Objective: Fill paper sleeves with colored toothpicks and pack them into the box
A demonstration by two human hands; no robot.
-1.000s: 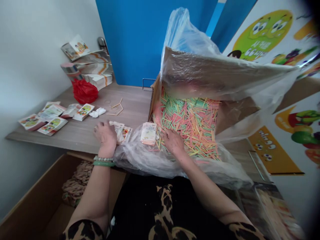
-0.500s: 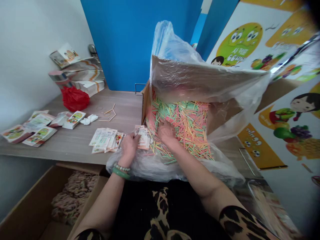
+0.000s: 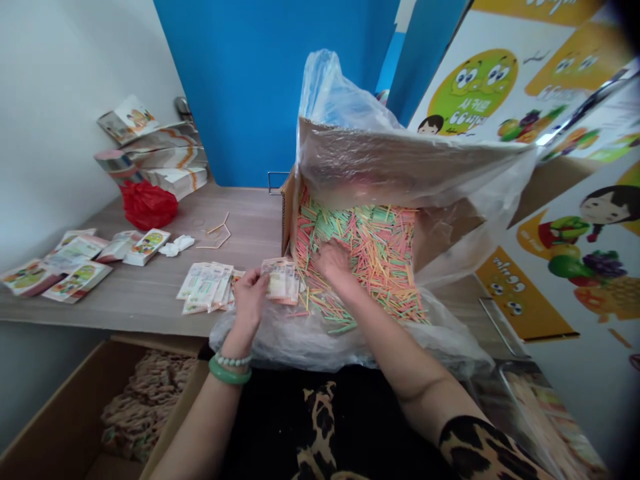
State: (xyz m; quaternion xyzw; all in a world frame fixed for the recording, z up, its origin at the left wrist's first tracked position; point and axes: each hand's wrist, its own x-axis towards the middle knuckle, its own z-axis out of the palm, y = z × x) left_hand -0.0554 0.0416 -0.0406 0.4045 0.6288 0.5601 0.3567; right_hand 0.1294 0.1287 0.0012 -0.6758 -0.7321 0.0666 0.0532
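Note:
Thin pink, green and yellow sticks (image 3: 380, 267) fill an open, plastic-lined cardboard box (image 3: 286, 213) lying in front of me. My right hand (image 3: 333, 260) reaches into them, its fingers curled down among the sticks; the fingertips are partly hidden. On the plastic at the box's front left lie small printed clear packets (image 3: 281, 281), overlapping. My left hand (image 3: 250, 290), with a bead bracelet and green bangle on its wrist, pinches the left edge of these packets between thumb and fingers. Left of that hand, more flat packets (image 3: 205, 287) lie fanned in a pile.
Small printed boxes (image 3: 80, 280) lie at the table's left, near a red plastic bag (image 3: 149, 205) and stacked cartons (image 3: 173, 177). A crumpled white tissue (image 3: 177, 245) is behind the packets. Below stands a carton (image 3: 60, 407) of bundled items. Large printed cartons (image 3: 575, 233) rise at right.
My left hand has shifted left and slightly up, and the packets' left edge has spread with it. My right hand stays among the sticks, its fingers a little changed.

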